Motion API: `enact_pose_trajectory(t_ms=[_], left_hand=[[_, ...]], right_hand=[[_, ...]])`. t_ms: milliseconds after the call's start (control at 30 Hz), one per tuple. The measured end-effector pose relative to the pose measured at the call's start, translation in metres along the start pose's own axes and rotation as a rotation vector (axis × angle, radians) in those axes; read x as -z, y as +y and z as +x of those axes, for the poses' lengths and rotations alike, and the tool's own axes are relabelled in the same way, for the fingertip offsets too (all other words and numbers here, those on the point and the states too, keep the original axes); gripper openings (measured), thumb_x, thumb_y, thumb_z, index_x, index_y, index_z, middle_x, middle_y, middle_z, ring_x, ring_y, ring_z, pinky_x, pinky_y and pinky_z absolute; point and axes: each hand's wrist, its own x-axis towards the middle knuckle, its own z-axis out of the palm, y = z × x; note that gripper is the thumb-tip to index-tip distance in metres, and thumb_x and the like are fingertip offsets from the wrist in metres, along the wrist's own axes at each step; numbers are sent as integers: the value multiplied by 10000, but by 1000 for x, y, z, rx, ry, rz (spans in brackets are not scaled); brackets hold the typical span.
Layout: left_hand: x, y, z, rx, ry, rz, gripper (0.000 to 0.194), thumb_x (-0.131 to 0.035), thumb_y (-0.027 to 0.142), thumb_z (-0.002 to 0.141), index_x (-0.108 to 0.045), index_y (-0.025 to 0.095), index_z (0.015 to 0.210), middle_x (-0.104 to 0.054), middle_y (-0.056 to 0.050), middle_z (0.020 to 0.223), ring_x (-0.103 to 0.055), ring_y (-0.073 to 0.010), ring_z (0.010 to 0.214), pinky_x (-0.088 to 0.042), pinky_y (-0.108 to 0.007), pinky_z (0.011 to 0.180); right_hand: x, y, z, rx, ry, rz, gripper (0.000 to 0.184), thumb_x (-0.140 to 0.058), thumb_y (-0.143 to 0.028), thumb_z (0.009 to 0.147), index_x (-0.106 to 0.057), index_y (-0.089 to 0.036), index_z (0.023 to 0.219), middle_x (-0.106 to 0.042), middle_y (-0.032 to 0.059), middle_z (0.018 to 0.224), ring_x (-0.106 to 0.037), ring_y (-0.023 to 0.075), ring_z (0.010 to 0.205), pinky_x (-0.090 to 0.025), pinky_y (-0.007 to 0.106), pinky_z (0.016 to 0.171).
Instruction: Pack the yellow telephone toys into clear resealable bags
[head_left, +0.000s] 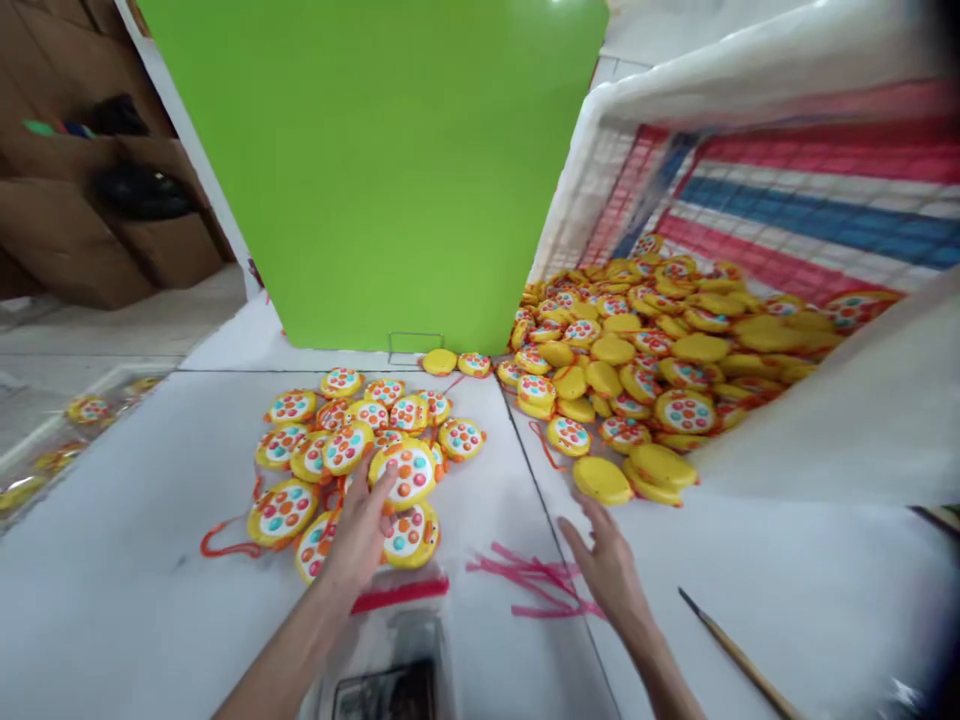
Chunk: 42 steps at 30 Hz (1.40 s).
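My left hand (360, 540) is closed on a round yellow toy (411, 474) with a white face and coloured dots. Its thumb lies over the toy's left edge, above a loose pile of similar toys (283, 446) with orange cords. My right hand (609, 562) is held with its fingers apart and nothing in it. Just beyond its fingertips lies a plain yellow toy (602, 481), back side up, at the edge of a large heap (611, 349). Pink strips (525, 575) lie on the white table between my hands.
A tall green board (390, 180) stands behind the pile. The large heap spills from a white-lined container (817, 440) on the right. A clear pouch with a red strip (401, 593) lies in front, a thin wooden-handled tool (739, 655) at right. Cardboard boxes (67, 240) stand at left.
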Motion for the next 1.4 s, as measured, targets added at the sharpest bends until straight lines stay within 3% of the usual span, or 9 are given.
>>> enact_pose_trajectory(t_ms=[200,333,467,600,733,967,1100,1267,1400], left_hand=[[-6,14,25,-46,34,-128,420,-696,91,683,-580,252,1053,-661,-13,997,-655,-139,769,-553,-200,619],[-11,32,40,-6,62,-294,35,-578,132,801,-595,158,818,-672,-10,762,-656,-135,707,-567,-250,669],[-5,50,46,101,19,-359,202,-392,185,897,-562,112,819,-669,-111,826,-658,-193,860,-562,-290,731],[-1,45,33,200,-35,-348,196,-382,146,882,-563,72,869,-656,-183,920,-644,-234,918,-554,-301,729],[-11,11,6,320,-178,-152,147,-508,146,823,-587,88,932,-673,-134,877,-658,-203,811,-525,-279,696],[-25,-44,-33,214,-380,147,553,-682,396,720,-494,163,1185,-612,-140,1085,-601,-241,958,-485,-299,730],[-20,-42,-40,148,-334,237,744,-740,365,654,-395,182,1287,-573,-142,1175,-564,-267,1024,-490,-311,758],[-13,-21,-43,202,-323,181,717,-753,289,620,-441,212,1261,-552,-111,1215,-539,-266,1074,-467,-327,856],[-10,-8,-45,220,-402,211,611,-740,242,630,-499,214,1191,-582,-108,1142,-575,-261,1002,-480,-343,835]], right_hand=[[16,54,27,26,100,-162,508,-434,-312,769,-457,-97,1229,-399,198,1312,-308,372,1243,-290,550,996],[13,64,44,67,54,-165,530,-408,-119,691,-491,-133,1214,-362,155,1376,-233,353,1303,-237,559,1021],[15,61,62,27,64,-80,409,-387,-137,737,-567,-156,1105,-517,160,1251,-358,356,1239,-245,584,1005],[23,37,63,-97,108,97,413,-462,-318,782,-517,-126,1143,-564,198,1165,-480,378,1111,-376,578,904],[22,-11,42,-164,-2,415,406,-436,-457,841,-517,-163,1110,-630,123,1084,-606,272,947,-535,390,731],[-8,-91,-12,-428,-325,1256,394,-620,-392,787,-552,-226,1139,-611,72,1160,-574,250,1021,-505,353,792],[-20,-100,-31,-458,-349,1208,467,-643,-409,768,-541,-229,1187,-584,64,1213,-528,242,1098,-425,368,933],[-17,-99,-29,-468,-397,1110,482,-545,-520,800,-578,-191,1150,-624,96,1131,-591,244,938,-492,339,737],[-12,-109,-21,-382,-548,1161,385,-539,-454,831,-595,-210,1124,-655,74,1064,-591,231,952,-481,323,765]])
